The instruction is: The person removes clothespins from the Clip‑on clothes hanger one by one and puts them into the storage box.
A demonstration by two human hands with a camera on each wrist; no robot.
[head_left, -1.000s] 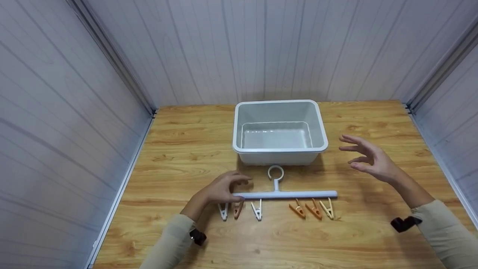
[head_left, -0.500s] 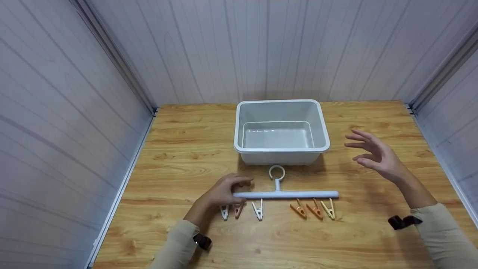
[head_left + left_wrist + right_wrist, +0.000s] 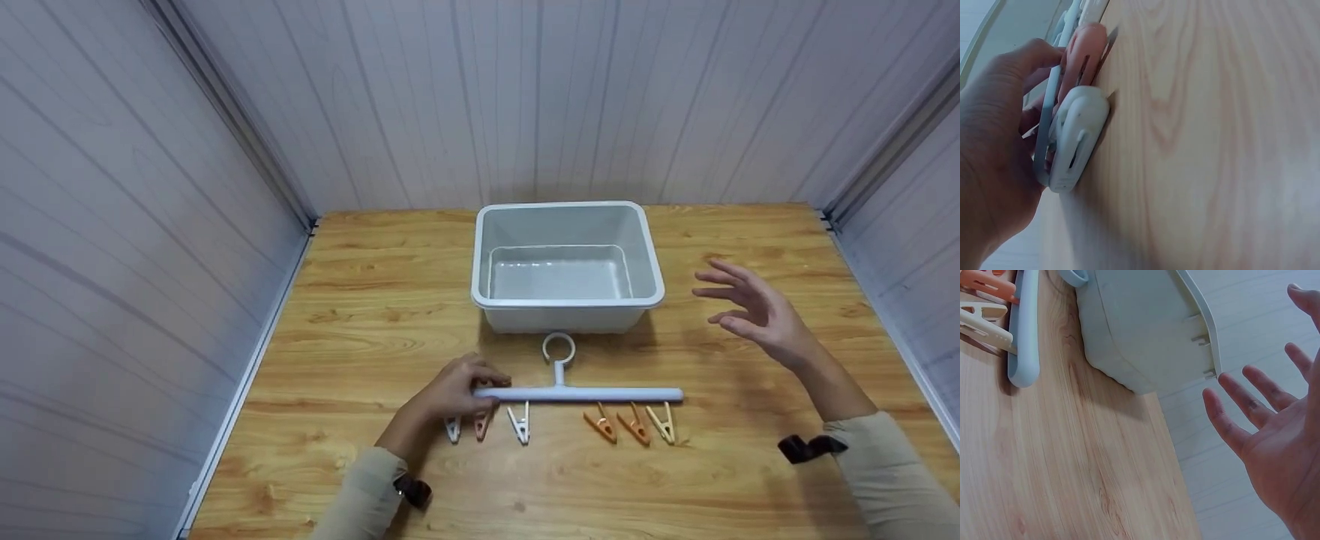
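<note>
A pale blue hanger bar (image 3: pixel 592 394) with a ring hook (image 3: pixel 559 347) lies on the wooden table in front of a grey-white plastic bin (image 3: pixel 568 304). Several pegs hang from the bar: white (image 3: pixel 517 424), orange (image 3: pixel 600 425) and cream (image 3: pixel 662 422). My left hand (image 3: pixel 459 390) grips the bar's left end. The left wrist view shows its fingers curled round the bar (image 3: pixel 1047 129), beside a white peg (image 3: pixel 1075 140) and a pink peg (image 3: pixel 1081 59). My right hand (image 3: pixel 750 306) hovers with spread fingers right of the bin and holds nothing. In the right wrist view, its palm (image 3: pixel 1275 433) is beside the bin wall (image 3: pixel 1140 332).
Grey panelled walls close the table (image 3: pixel 360 300) in at the back and on both sides. The bin holds nothing. Bare wood lies left of the bin and along the front edge. Dark straps sit on both wrists.
My left hand's fingers have come down and closed on the bar's left end. My right hand has drifted slightly up and to the right, still spread.
</note>
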